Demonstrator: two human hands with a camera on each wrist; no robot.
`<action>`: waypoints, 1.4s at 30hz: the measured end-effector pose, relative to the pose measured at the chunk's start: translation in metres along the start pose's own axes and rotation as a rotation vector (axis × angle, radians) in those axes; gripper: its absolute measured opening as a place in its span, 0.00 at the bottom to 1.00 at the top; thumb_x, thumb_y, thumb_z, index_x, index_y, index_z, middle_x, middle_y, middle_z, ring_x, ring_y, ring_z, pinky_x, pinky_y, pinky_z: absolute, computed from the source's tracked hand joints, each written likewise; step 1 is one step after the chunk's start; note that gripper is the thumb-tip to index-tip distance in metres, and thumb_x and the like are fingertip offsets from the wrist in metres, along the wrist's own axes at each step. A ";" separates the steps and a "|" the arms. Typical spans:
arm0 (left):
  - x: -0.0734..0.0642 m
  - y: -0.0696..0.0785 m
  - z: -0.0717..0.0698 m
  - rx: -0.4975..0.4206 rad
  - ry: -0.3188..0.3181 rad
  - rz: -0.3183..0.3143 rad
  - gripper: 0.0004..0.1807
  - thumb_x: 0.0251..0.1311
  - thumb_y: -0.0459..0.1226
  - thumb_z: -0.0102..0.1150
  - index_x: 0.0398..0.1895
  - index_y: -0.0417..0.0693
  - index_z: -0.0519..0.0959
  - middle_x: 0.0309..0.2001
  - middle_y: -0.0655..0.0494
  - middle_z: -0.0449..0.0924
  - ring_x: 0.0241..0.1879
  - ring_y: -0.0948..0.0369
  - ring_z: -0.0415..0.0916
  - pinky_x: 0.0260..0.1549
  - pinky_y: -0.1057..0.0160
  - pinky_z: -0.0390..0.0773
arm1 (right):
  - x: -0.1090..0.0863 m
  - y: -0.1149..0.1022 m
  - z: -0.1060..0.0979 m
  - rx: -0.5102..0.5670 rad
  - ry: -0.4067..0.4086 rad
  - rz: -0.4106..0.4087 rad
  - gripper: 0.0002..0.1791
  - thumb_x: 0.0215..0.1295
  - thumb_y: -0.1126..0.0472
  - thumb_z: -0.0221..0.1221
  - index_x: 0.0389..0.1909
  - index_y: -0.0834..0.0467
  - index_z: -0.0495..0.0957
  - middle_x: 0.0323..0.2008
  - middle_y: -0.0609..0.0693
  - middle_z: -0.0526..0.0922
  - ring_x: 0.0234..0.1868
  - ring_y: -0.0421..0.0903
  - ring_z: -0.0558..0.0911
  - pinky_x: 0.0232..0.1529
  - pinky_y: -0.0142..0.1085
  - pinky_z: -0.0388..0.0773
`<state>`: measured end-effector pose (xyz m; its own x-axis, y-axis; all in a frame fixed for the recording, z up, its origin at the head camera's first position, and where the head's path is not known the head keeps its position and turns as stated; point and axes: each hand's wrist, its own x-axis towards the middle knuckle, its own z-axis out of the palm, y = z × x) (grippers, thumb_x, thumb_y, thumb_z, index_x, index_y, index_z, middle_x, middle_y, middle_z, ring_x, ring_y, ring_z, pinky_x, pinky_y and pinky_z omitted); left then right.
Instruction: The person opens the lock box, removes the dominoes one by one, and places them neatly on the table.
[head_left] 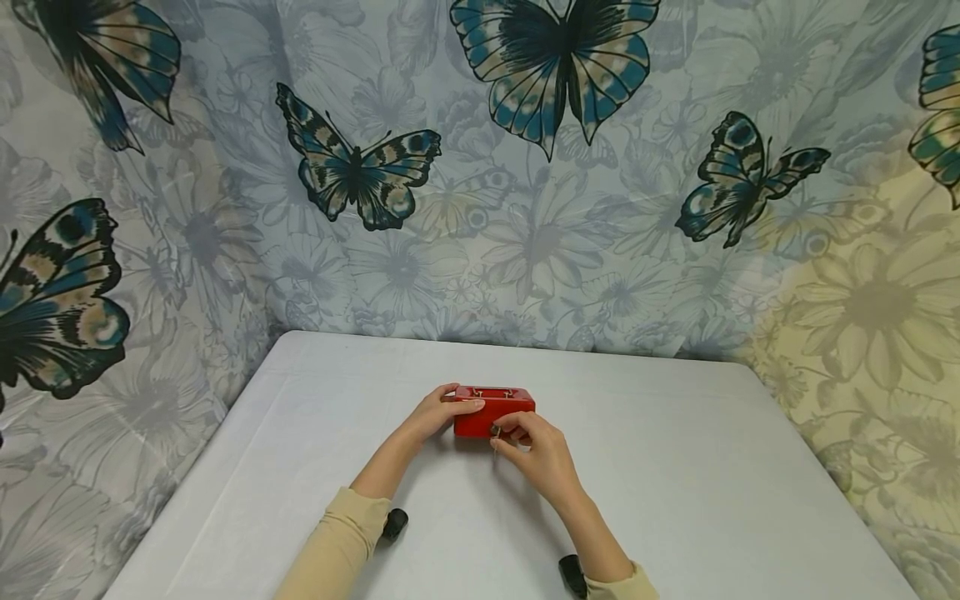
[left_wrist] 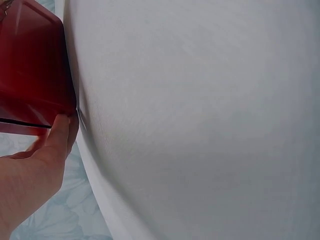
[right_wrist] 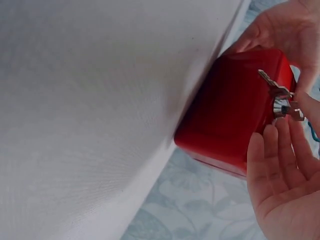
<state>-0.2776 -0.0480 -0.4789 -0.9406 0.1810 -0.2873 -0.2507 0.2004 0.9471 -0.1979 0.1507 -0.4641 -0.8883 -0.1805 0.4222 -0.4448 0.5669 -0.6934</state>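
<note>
A small red metal cash box [head_left: 472,423] with a handle on its lid stands on the white table. My left hand [head_left: 433,415] grips its left end, the thumb lying along the front face and the fingers round the side. At the front, a round silver lock [right_wrist: 278,107] has a key [right_wrist: 297,113] in it. Thumb and fingertips of my right hand [head_left: 542,457] pinch that key's head. A second key [right_wrist: 267,77] dangles from the same ring beside the lock. In the left wrist view, left fingers [left_wrist: 60,132] press against the lower edge of the box.
The white table [head_left: 675,467] stretches to both sides of the box. Behind it hangs a cloth backdrop [head_left: 540,242] with butterflies and flowers. Black cylindrical wrist pieces [head_left: 395,524] sit beside both forearms, close over the table.
</note>
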 end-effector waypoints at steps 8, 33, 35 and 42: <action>0.000 -0.001 -0.001 -0.003 -0.009 0.020 0.52 0.48 0.57 0.71 0.71 0.40 0.60 0.65 0.41 0.68 0.64 0.46 0.65 0.64 0.42 0.60 | 0.001 -0.001 0.002 -0.022 0.017 0.033 0.13 0.50 0.63 0.74 0.34 0.55 0.81 0.33 0.44 0.81 0.32 0.42 0.79 0.37 0.39 0.83; -0.002 -0.002 0.000 -0.001 -0.005 0.005 0.53 0.48 0.58 0.70 0.72 0.42 0.59 0.65 0.42 0.67 0.64 0.47 0.64 0.64 0.40 0.60 | 0.000 0.000 -0.004 -0.002 0.105 0.098 0.08 0.54 0.60 0.72 0.31 0.52 0.81 0.29 0.40 0.80 0.31 0.40 0.79 0.35 0.31 0.82; -0.002 -0.002 0.000 0.004 -0.001 0.003 0.52 0.47 0.58 0.70 0.72 0.42 0.60 0.66 0.42 0.67 0.64 0.47 0.64 0.64 0.40 0.60 | 0.001 0.003 -0.008 0.028 0.145 0.114 0.07 0.57 0.61 0.71 0.34 0.53 0.81 0.33 0.42 0.80 0.35 0.41 0.79 0.37 0.33 0.83; -0.001 -0.003 0.000 0.011 -0.015 0.007 0.53 0.47 0.58 0.70 0.72 0.41 0.59 0.66 0.42 0.66 0.65 0.47 0.64 0.64 0.43 0.63 | 0.002 0.012 -0.023 0.212 0.133 0.387 0.23 0.67 0.54 0.61 0.60 0.56 0.73 0.61 0.55 0.72 0.60 0.55 0.72 0.57 0.49 0.75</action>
<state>-0.2760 -0.0486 -0.4813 -0.9387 0.1967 -0.2830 -0.2417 0.2095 0.9475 -0.2026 0.1757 -0.4586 -0.9776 0.1245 0.1699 -0.1086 0.3932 -0.9130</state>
